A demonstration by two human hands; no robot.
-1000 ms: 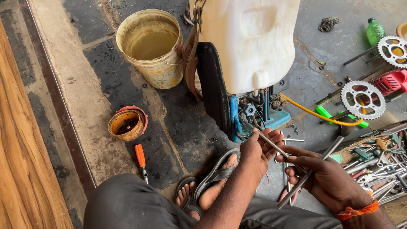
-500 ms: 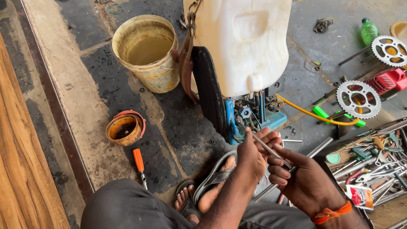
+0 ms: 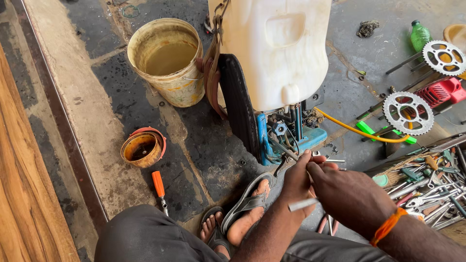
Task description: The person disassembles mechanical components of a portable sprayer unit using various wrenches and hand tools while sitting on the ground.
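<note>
A thin metal rod (image 3: 297, 162) is pinched at lower centre by closed fingers of both the left hand (image 3: 297, 182) and right hand (image 3: 352, 196), beneath the white tank (image 3: 276, 48). A bucket (image 3: 167, 60) is seen upper left.

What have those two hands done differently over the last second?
Both hands, the left hand and right hand, moved up toward the blue base under the white tank, closing together around the thin metal tool they already gripped. The bucket, small tin and orange-handled screwdriver stayed put.
</note>
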